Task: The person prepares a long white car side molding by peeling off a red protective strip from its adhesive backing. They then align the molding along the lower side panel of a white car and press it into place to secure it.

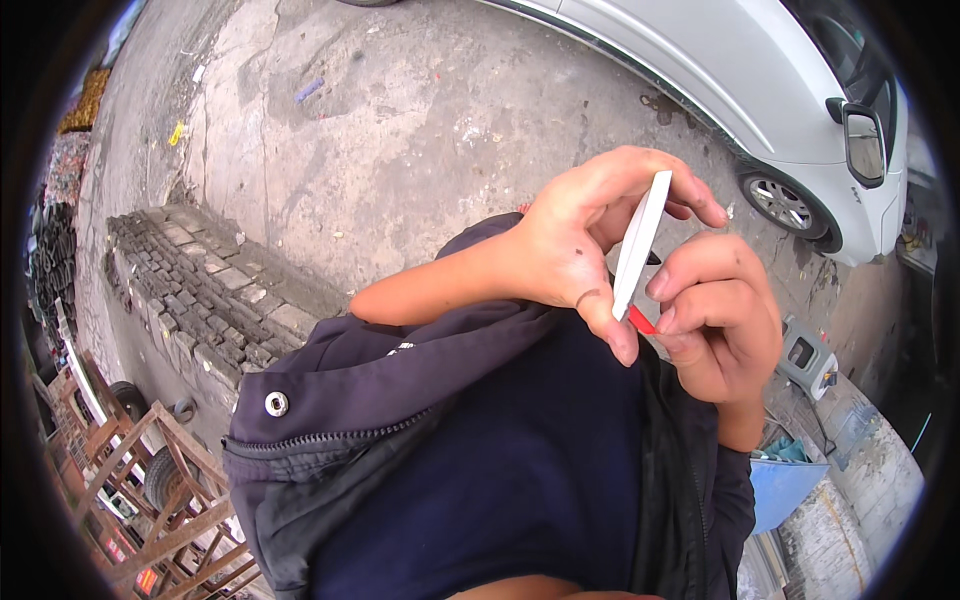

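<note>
A thin, flat white piece [640, 245], seen nearly edge-on, stands tilted in my left hand [565, 235]. The thumb lies at its lower end and the fingers curl round its upper end; its kind is not clear from this side. My right hand [725, 320] is closed just right of it, fingertips pinching a small red strip [642, 321]. That strip reaches to the white piece's lower end, and whether the two are joined cannot be made out. A small dark tip [653, 258] shows between the hands, mostly hidden.
A silver car [690, 60] is parked at the far right. Stacked bricks [200, 280] form a low wall on the left, with a rusty metal frame [150, 490] and tyres nearer. A grey plastic case [805, 360] and a blue container [785, 490] stand at the near right.
</note>
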